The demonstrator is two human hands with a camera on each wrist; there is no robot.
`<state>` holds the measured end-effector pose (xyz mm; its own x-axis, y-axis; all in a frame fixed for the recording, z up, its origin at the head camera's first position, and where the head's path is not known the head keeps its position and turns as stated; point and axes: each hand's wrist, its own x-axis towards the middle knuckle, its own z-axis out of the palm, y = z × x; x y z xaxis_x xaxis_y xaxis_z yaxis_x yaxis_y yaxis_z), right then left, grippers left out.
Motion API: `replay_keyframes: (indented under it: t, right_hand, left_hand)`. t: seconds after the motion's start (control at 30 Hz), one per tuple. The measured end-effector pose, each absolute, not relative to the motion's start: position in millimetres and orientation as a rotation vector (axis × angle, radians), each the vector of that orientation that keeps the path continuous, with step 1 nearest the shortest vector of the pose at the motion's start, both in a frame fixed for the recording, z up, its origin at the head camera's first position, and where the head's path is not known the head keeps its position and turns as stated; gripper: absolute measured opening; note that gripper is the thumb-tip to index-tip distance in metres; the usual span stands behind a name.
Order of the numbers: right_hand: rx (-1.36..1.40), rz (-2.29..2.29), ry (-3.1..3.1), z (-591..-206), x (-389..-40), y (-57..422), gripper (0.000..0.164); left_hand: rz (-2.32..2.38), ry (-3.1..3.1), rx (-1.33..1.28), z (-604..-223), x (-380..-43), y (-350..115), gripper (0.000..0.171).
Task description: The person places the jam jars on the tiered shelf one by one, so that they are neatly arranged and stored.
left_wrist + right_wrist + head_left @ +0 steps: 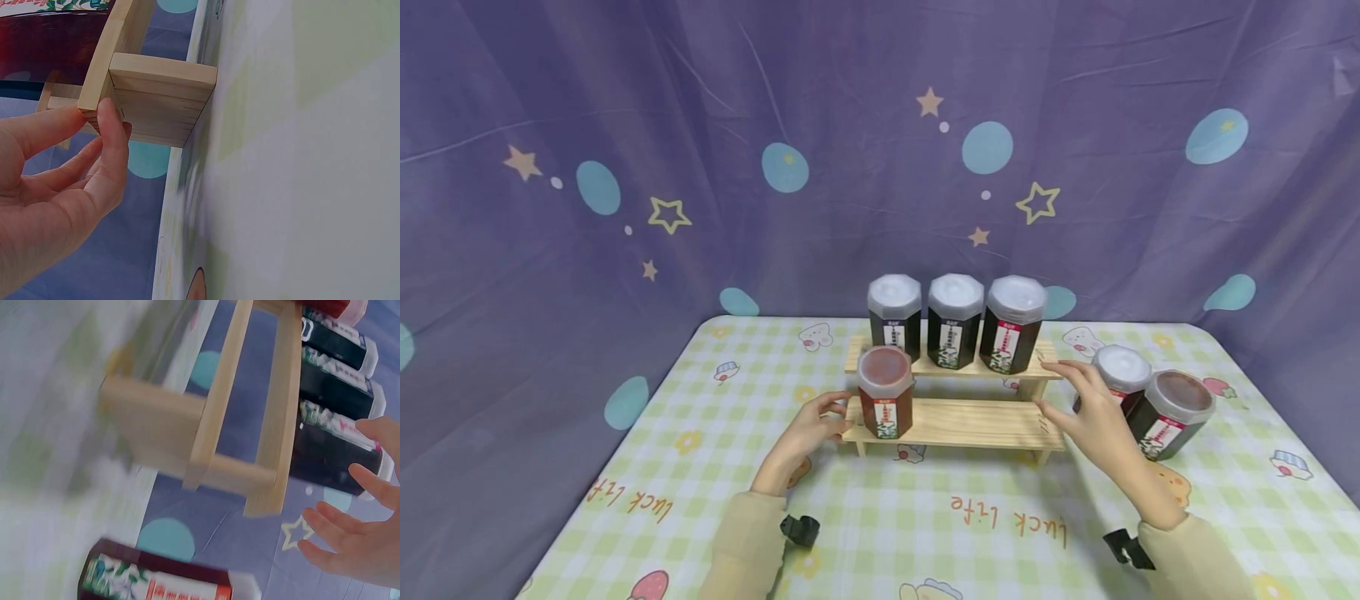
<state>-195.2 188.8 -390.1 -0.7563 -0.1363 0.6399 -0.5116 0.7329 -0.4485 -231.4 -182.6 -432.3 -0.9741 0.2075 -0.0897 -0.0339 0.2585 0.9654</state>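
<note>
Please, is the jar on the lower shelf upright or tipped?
Upright: the jar stands on its base, lid on top.

A desk (850, 533) under a checked cloth (655, 450) fills the lower frame. Near centre stands a two-tier wooden shelf (977, 419), with three dark jars (955, 325) above and one reddish jar (886, 392) lower left; two more jars (1172, 417) stand right.

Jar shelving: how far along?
Looks done: three jars on the upper shelf, one jar on the lower shelf. In hand: left hand pinches the lower shelf's end; right hand holds no jar. Probably remaining: two jars on the tablecloth.
</note>
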Motion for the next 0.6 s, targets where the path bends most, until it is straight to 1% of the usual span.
replay_keyframes:
  t: [0.23,0.47,0.6]
  right_hand:
    - [0.447,0.776,-2.351,-391,-193,212,0.047]
    - [0.368,0.806,-2.438,-387,-187,234,0.041]
    - [0.342,0.797,-2.479,-383,-184,244,0.041]
  left_hand:
    - [1.796,2.323,0.156,-433,-232,-183,0.050]
    - [1.798,2.328,0.153,-433,-232,-182,0.050]
    - [1.799,2.327,0.144,-433,-231,-182,0.051]
